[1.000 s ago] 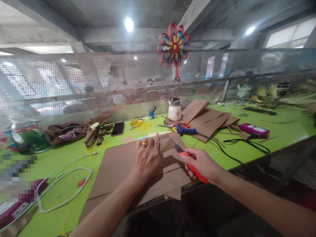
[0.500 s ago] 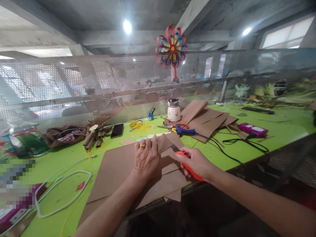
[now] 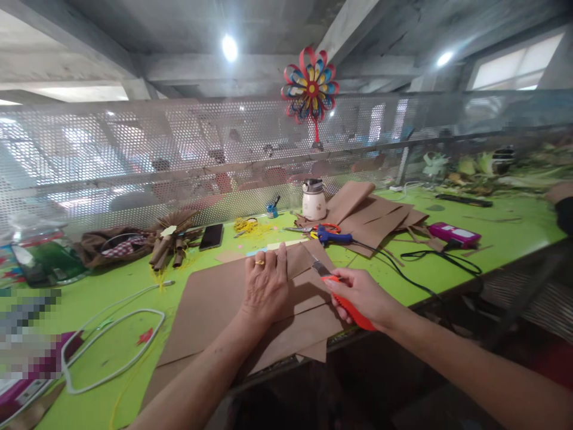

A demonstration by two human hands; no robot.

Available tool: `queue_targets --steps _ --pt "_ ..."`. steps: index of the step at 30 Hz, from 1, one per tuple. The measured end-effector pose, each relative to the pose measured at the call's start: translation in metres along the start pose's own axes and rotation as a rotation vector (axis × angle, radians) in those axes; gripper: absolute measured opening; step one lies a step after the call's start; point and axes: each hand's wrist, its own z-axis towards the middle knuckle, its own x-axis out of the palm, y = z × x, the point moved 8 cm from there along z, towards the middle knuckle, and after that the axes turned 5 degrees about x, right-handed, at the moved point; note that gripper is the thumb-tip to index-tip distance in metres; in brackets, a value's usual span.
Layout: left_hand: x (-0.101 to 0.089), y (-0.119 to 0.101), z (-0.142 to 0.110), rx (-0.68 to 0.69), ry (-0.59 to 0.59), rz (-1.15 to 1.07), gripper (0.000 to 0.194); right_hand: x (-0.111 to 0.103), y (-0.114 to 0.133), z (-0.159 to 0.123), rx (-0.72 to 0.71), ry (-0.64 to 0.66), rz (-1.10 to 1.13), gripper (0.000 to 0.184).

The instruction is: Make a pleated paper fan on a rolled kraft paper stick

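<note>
At lower centre, the left hand (image 3: 265, 286) lies half-open on brown paper (image 3: 212, 298); the right hand (image 3: 364, 292) clasps an orange cutter (image 3: 359, 315), cutting seemingly unfinished.

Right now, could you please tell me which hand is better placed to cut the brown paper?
Probably the right hand: it holds the orange knife with its blade over the brown paper, while the left hand rests on that paper.

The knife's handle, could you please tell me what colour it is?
The handle is bright orange-red, seen best in the head view.
</note>
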Motion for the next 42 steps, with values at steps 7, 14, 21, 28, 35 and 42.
queue_targets --steps 7,14,21,28,35,42 --pt "0.001 0.001 -0.001 0.012 0.005 -0.012 0.049 0.000 -0.003 0.001 0.006 0.032 0.047 0.030" --pt "0.003 0.010 -0.003 -0.047 0.062 -0.071 0.054 -0.091 0.020 0.011 -0.139 -0.364 0.238 0.033" --pt "0.007 0.011 0.001 -0.052 0.044 -0.320 0.060 -0.060 0.010 0.009 -0.077 -0.024 0.138 0.032" --pt "0.046 0.052 -0.008 -0.649 0.008 -1.264 0.026 -0.040 0.024 0.006 -0.135 0.108 -0.278 0.039" --pt "0.069 0.065 -0.026 -1.163 0.051 -2.163 0.032 0.000 0.059 0.014 -0.343 0.297 -0.726 0.033" --pt "0.077 0.088 -0.033 -1.277 -0.072 -2.162 0.027 0.033 0.059 0.051 -0.176 0.554 -0.445 0.037"
